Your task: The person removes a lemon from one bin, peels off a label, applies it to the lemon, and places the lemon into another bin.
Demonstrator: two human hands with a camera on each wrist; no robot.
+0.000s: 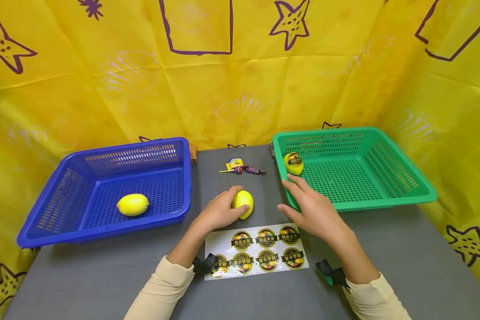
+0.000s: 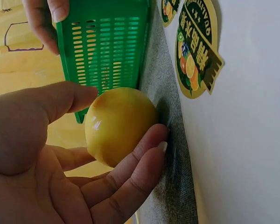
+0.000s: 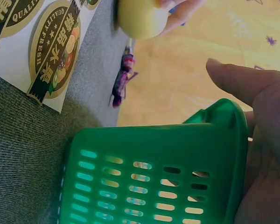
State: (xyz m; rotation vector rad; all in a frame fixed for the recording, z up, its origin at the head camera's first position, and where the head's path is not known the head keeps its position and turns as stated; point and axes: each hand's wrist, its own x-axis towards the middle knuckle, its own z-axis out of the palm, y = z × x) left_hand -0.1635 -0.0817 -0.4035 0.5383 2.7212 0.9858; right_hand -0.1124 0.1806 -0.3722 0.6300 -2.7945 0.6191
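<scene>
Left hand (image 1: pixel 218 213) has thumb and fingers curled round a lemon (image 1: pixel 242 203) that sits on the grey table (image 1: pixel 384 266), just above the sticker sheet (image 1: pixel 256 251). Right hand (image 1: pixel 310 206) lies flat-ish, fingers straight and slightly spread, resting against the near-left corner of the green basket (image 1: pixel 384 202), gripping nothing. Inside that corner sits a stickered lemon (image 1: pixel 294 163). Blue basket (image 1: pixel 104 226) on the left holds one plain lemon (image 1: pixel 133 204). Some wrapped candies (image 1: pixel 242 167) lie between the baskets.
</scene>
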